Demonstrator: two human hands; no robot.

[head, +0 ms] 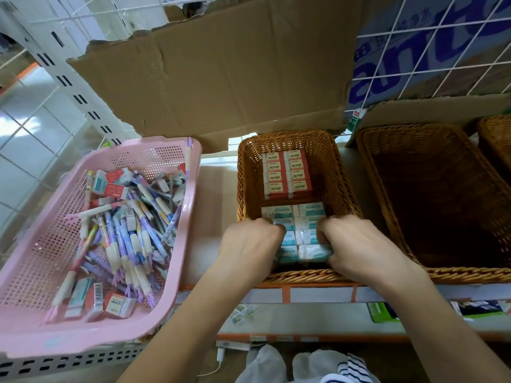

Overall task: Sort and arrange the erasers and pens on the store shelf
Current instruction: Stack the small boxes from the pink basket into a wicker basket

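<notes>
Squaring up a block of teal erasers (pixel 293 217) at the near end of a wicker basket (pixel 244 175) on the store shelf (pixel 318 294). Gripping that block from either flank, with the left hand (pixel 253 244) curled over its left edge and the right hand (pixel 356 244) curled over its right edge and front corner, fingertips tucked out of sight among the packs. Packed in 2 columns between the palms, long axes running side to side, from hand to hand. Just beyond the knuckles, deeper in the same basket and parted from the teal block by a strip of bare wicker: red 2B erasers (pixel 287 174), 2 columns of 4, lined up the same way. Well off to the left of the left hand, in a pink plastic basket (pixel 36 272): a loose tangle of pens (pixel 132 233) with more loose erasers (pixel 116 186) mixed in, unsorted by the look of it. Nearer the left hand than the right, so probably a job for that hand after the squaring-up. Immediately right of the right hand, a second wicker basket (pixel 414 189), likely meant for the pens. Behind it all, torn cardboard (pixel 221 78) against a wire grid (pixel 442 51).
</notes>
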